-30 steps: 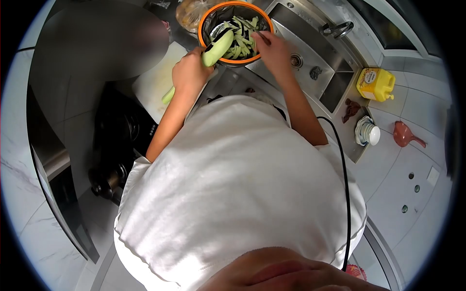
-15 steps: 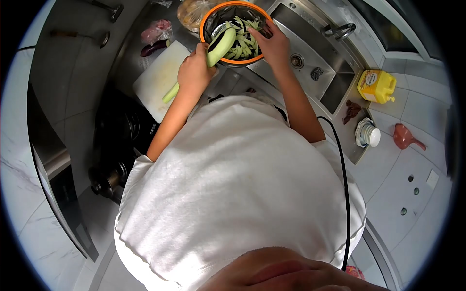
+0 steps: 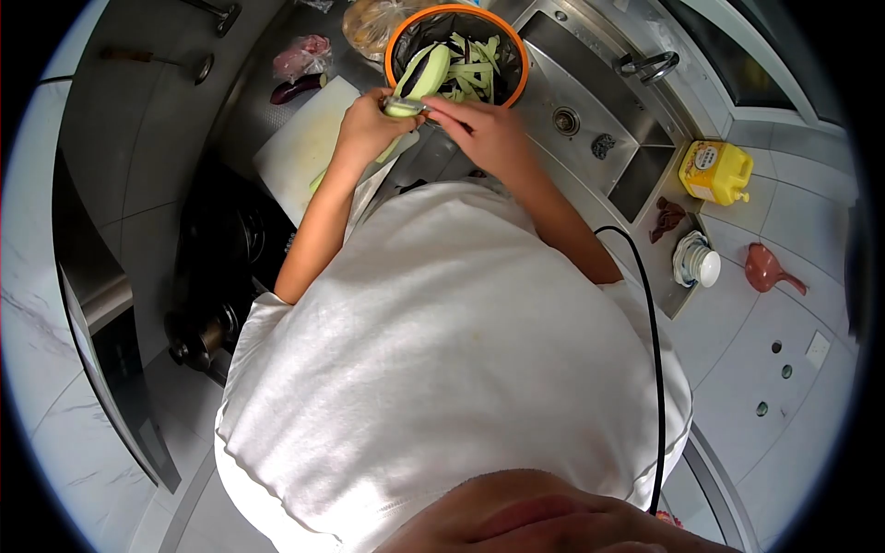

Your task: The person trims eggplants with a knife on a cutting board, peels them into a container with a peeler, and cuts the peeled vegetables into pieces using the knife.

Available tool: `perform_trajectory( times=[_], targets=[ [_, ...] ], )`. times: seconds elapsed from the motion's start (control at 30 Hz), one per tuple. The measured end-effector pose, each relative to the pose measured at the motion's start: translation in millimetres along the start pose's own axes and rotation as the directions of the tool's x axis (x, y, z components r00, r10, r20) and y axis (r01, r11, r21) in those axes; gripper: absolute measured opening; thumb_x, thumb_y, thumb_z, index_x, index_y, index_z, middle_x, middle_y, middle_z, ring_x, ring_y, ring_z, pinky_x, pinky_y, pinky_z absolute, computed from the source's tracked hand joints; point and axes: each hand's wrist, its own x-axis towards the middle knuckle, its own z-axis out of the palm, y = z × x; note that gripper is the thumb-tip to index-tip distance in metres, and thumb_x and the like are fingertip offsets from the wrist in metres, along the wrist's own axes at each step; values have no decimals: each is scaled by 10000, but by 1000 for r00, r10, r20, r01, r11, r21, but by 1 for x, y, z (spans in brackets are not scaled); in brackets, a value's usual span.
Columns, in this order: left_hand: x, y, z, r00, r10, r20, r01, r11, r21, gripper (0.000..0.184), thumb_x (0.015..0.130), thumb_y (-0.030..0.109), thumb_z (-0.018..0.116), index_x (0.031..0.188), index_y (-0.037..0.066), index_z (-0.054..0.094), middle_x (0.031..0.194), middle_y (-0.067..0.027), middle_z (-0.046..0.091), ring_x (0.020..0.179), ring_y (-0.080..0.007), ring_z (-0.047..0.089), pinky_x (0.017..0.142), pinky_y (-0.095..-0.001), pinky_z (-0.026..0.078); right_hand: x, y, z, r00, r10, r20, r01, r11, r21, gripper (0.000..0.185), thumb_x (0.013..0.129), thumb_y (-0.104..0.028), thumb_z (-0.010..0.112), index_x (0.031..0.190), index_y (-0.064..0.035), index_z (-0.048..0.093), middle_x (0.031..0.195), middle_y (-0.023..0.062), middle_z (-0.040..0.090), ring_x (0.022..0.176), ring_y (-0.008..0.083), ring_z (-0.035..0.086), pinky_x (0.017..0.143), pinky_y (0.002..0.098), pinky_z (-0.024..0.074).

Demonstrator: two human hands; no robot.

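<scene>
Pale green flesh and a dark strip of skin show on the partly peeled eggplant (image 3: 426, 74). My left hand (image 3: 367, 129) grips its lower end. A peeler (image 3: 404, 104) lies across the eggplant near that end, its handle held in my right hand (image 3: 479, 134). Just beyond is an orange-rimmed bin (image 3: 523, 69) with a dark liner, and peel strips (image 3: 475, 69) lie inside it. Beside my left forearm is a white cutting board (image 3: 300, 147), with a pale green piece (image 3: 318, 180) at its edge, partly hidden by the arm.
An unpeeled eggplant (image 3: 297, 88) and a bagged pink item (image 3: 302, 57) lie beyond the board. The steel sink (image 3: 590, 92) is at the right, near a yellow jug (image 3: 714, 172). A black stove (image 3: 226, 230) stands at the left.
My right hand has moved from over the bin back toward my left hand, bringing the peeler to the eggplant's lower end. The eggplant has shifted slightly.
</scene>
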Motion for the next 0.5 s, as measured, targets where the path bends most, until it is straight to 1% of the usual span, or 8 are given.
perform_trajectory(
  times=[0.17,0.23,0.27,0.3,0.33,0.4,0.47,0.5],
  targets=[
    [-6,-1,2,999,-43,13,43,997,-65,498,743,196,906,1138,-42,718,969,-106,765,865,-155,704,812,-292,540,-2,13,4,998,45,-46,-55,968,-245,258,971,-320,731,1222,-287,779,798,34,739,634,229,696,553,343,532],
    [-12,0,5,999,-33,16,35,992,-119,512,738,210,910,1143,-38,719,968,-105,765,864,-157,703,812,-293,537,7,39,-3,981,132,-141,-173,924,-340,252,991,-371,704,1221,-302,782,762,41,726,600,236,676,526,352,509],
    [-15,3,6,998,-67,12,67,998,-14,519,738,238,907,1155,-11,727,978,-107,770,872,-177,718,817,-305,540,8,53,-8,981,132,-142,-174,924,-341,252,991,-371,704,1221,-302,782,762,41,726,600,236,676,526,352,509],
    [-19,9,5,995,-99,2,99,991,91,526,738,267,905,1166,15,734,987,-110,775,881,-198,733,822,-318,544,10,61,-15,955,227,-191,-283,888,-362,255,995,-381,701,1224,-302,782,748,39,722,586,241,664,522,351,505],
    [-23,14,4,995,-97,1,96,991,92,526,738,267,905,1166,15,734,987,-110,775,881,-198,733,822,-318,544,11,66,-20,917,316,-241,-389,841,-376,259,998,-390,698,1226,-301,782,734,36,718,572,246,653,518,350,501],
    [-29,26,-2,990,-108,-96,133,942,310,554,727,343,904,1194,91,746,1025,-113,787,922,-269,757,831,-367,562,13,62,-35,923,294,-250,-374,838,-397,262,999,-384,699,1234,-299,779,739,38,720,577,243,654,519,350,503],
    [-30,32,-6,986,-116,-118,153,911,382,555,730,357,899,1203,112,745,1041,-113,788,940,-292,755,828,-386,568,5,47,-38,926,281,-253,-367,830,-420,265,1001,-379,700,1242,-298,776,744,41,722,583,241,655,520,350,504],
    [-29,34,-7,984,-109,-144,163,876,454,556,732,370,894,1211,132,744,1058,-113,789,958,-315,753,825,-405,573,5,40,-33,947,241,-212,-298,904,-305,258,997,-360,707,1236,-294,779,770,44,733,586,238,657,522,350,506]
  ],
)
